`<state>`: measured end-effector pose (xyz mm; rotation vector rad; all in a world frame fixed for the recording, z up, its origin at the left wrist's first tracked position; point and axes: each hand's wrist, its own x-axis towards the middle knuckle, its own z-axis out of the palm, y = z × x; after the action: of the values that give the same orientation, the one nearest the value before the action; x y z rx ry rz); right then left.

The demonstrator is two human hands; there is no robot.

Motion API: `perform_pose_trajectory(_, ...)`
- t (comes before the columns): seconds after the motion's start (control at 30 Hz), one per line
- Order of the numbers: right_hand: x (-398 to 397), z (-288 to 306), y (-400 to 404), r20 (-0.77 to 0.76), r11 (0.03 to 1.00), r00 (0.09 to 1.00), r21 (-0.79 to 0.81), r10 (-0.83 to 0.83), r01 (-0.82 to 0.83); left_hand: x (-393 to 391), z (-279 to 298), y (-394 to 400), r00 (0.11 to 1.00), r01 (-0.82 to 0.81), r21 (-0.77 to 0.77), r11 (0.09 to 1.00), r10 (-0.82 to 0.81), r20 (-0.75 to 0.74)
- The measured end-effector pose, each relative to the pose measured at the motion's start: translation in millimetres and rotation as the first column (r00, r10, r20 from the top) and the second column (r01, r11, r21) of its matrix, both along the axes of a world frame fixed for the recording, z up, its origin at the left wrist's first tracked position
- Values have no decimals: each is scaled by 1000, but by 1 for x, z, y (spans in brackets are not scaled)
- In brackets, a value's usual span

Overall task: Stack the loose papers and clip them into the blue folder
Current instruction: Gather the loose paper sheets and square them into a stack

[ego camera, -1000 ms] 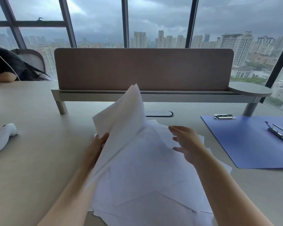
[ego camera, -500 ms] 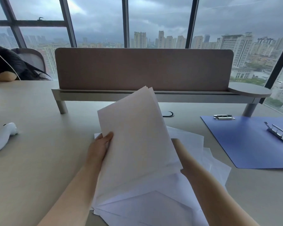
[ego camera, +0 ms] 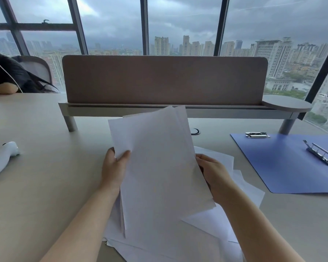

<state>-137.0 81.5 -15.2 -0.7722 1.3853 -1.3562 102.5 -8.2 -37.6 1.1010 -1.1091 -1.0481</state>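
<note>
Lower centre of the frame: loose papers (ego camera: 212, 224) lie fanned and overlapping on the pale counter (ego camera: 45, 186). Just above them, a raised sheaf (ego camera: 159, 167) of several sheets is tilted up off the heap, its edges not yet squared. The left hand (ego camera: 113, 169) is clamped on the sheaf's left edge, thumb on the front face; the right hand (ego camera: 214, 173) closes on the right edge, fingers hidden behind the paper. The sheets are judged light, thin and limp, prone to slide over one another and to crease; a hold on both long edges, with the bottom edge tapped on the counter, likely aligns them best. Right of the frame: the blue folder (ego camera: 284, 167) lies open and flat, well apart from the papers, with a metal clip (ego camera: 319, 153) at its right and a second clip (ego camera: 257, 135) at its upper-left corner. Left edge: a white device (ego camera: 2, 156). Beyond: a brown divider panel (ego camera: 165, 80) on a low shelf, then tall windows (ego camera: 178, 25) onto a clouded city; a seated person (ego camera: 6, 76) shows at upper left
</note>
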Motion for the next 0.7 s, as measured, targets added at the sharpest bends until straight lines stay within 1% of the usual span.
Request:
perform_pose_trajectory(0.07, -1, 1, 2, 71, 1000, 997, 8, 4, -4, -2, 1, 3, 1000, 19, 1, 1000, -19, -16)
perform_pose_trajectory(0.1, -2, 0, 2, 59, 1000, 998, 6, 23, -24, -3, 3, 5, 999, 27, -3, 1000, -27, -38)
perform_pose_trajectory(0.2, 3, -4, 5, -133, 994, 988, -70, 76, -86, -7, 10, 11, 993, 79, -41, 996, -82, -85)
perform_pose_trajectory(0.23, 5, -4, 7, -194, 993, 979, -91, 61, -80, -8, 16, 15, 991, 107, -57, 993, -111, -78)
perform_pose_trajectory(0.27, 6, -2, 7, -222, 991, 975, -120, 32, -60, -8, 22, 18, 988, 133, -67, 989, -138, -75)
perform_pose_trajectory(0.33, 6, 5, 9, -182, 973, 983, -230, -20, -23, -10, 37, 26, 980, 180, -85, 980, -186, -66)
perform_pose_trajectory(0.4, 5, 15, 12, -66, 925, 997, -379, -49, 20, -14, 55, 36, 976, 209, -124, 970, -214, -34)
perform_pose_trajectory(0.47, 6, 26, 16, 20, 874, 999, -485, -38, 43, -18, 69, 47, 976, 212, -171, 962, -217, -12)
perform_pose_trajectory(0.5, 6, 30, 18, 40, 854, 999, -518, -28, 44, -20, 72, 51, 976, 214, -189, 958, -218, -2)
perform_pose_trajectory(0.57, 6, 35, 23, 65, 838, 998, -544, -3, 38, -20, 73, 56, 976, 215, -197, 957, -219, 2)
perform_pose_trajectory(0.6, 5, 34, 25, 74, 846, 997, -533, 12, 29, -19, 71, 57, 972, 230, -181, 956, -235, -5)
perform_pose_trajectory(0.7, 4, 20, 30, 12, 902, 998, -430, 54, -43, -17, 53, 55, 951, 293, -61, 954, -297, -79)
